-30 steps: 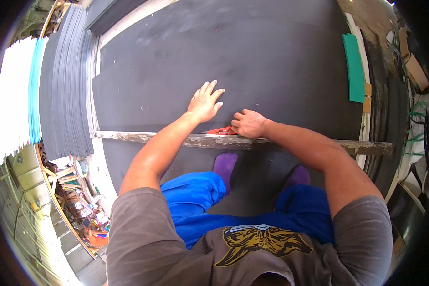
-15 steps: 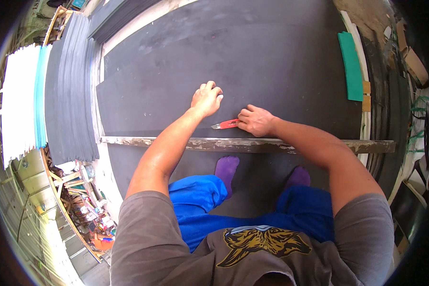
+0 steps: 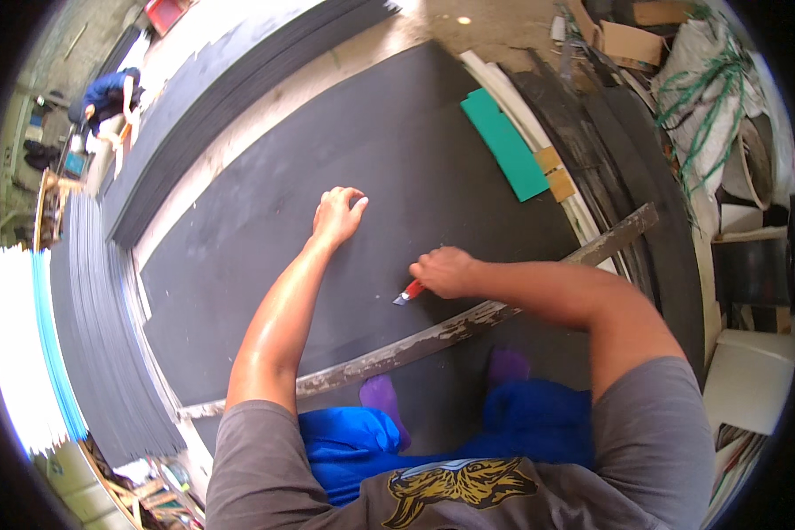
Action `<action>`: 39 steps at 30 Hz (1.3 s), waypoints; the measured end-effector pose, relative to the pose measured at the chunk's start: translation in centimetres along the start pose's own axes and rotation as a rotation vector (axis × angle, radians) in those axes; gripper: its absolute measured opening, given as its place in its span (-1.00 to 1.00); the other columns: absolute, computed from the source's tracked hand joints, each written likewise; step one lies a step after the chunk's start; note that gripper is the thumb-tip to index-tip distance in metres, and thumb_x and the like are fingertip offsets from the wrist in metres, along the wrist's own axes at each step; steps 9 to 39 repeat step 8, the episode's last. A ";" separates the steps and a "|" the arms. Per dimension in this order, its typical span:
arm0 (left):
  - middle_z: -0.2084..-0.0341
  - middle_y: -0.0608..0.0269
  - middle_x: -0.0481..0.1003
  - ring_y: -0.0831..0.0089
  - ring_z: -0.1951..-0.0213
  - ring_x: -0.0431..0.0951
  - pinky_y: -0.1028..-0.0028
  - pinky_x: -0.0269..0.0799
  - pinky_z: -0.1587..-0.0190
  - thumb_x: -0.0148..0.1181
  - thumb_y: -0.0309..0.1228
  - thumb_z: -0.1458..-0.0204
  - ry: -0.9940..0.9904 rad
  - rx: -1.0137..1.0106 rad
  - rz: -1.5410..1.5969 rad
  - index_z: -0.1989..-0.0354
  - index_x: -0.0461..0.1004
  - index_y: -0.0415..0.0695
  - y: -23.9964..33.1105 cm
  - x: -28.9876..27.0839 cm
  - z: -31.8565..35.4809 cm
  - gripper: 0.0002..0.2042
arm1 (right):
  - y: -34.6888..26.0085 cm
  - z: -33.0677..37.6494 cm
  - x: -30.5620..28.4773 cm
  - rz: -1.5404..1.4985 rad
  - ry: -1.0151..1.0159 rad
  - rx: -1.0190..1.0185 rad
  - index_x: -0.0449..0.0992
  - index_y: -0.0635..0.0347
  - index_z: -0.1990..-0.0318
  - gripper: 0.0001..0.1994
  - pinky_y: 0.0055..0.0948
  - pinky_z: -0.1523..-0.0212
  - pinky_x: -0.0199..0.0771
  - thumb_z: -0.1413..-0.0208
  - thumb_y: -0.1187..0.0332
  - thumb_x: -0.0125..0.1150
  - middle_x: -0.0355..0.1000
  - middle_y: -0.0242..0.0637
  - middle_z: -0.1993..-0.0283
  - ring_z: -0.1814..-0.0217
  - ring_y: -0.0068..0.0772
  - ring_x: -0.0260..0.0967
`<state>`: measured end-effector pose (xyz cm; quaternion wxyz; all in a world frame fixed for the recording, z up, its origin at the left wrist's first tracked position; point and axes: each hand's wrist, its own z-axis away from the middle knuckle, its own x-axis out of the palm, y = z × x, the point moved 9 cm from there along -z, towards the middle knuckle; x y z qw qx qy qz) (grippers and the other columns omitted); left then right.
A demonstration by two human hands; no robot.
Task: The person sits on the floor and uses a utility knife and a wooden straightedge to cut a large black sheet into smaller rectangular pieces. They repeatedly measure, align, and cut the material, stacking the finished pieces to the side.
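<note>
A large black sheet [image 3: 274, 221] lies flat on the floor in front of me. My right hand [image 3: 446, 270] grips a red-handled utility knife [image 3: 408, 293] whose blade tip touches the sheet just beyond a long worn wooden straightedge [image 3: 397, 352]. My left hand [image 3: 337, 215] rests farther out on the sheet with its fingers curled loosely, holding nothing. The straightedge runs slanted across the sheet from lower left to upper right. My purple-socked feet [image 3: 382, 399] stand on the near part of the sheet.
A stack of dark sheets [image 3: 88, 353] lies at the left, with white and blue sheets beyond. Another black stack [image 3: 230, 79] lies farther away. A green piece [image 3: 503, 141], cardboard, green rope and boxes crowd the right. Another person [image 3: 110, 97] crouches far left.
The view has tilted, so the straightedge now looks slanted. My right hand and the knife have moved away from my left hand. My left fingers have curled in.
</note>
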<state>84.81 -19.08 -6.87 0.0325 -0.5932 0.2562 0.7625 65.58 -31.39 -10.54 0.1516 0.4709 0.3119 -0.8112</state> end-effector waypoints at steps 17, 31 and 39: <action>-0.27 -0.04 0.51 0.06 -0.39 0.39 0.20 0.35 -0.36 0.21 -0.09 -0.29 -0.088 0.094 0.111 -0.11 0.65 -0.11 13.3 1.9 -15.1 -0.60 | 19.3 15.4 -3.3 -0.331 0.244 0.725 0.46 0.12 -0.11 -0.53 0.03 0.06 0.65 -0.12 0.11 0.38 0.64 -0.08 0.07 0.05 0.08 0.65; -0.27 -0.04 0.51 0.06 -0.39 0.39 0.20 0.35 -0.36 0.21 -0.09 -0.29 -0.088 0.094 0.111 -0.11 0.65 -0.11 13.3 1.9 -15.1 -0.60 | 19.3 15.4 -3.3 -0.331 0.244 0.725 0.46 0.12 -0.11 -0.53 0.03 0.06 0.65 -0.12 0.11 0.38 0.64 -0.08 0.07 0.05 0.08 0.65; -0.27 -0.04 0.51 0.06 -0.39 0.39 0.20 0.35 -0.36 0.21 -0.09 -0.29 -0.088 0.094 0.111 -0.11 0.65 -0.11 13.3 1.9 -15.1 -0.60 | 19.3 15.4 -3.3 -0.331 0.244 0.725 0.46 0.12 -0.11 -0.53 0.03 0.06 0.65 -0.12 0.11 0.38 0.64 -0.08 0.07 0.05 0.08 0.65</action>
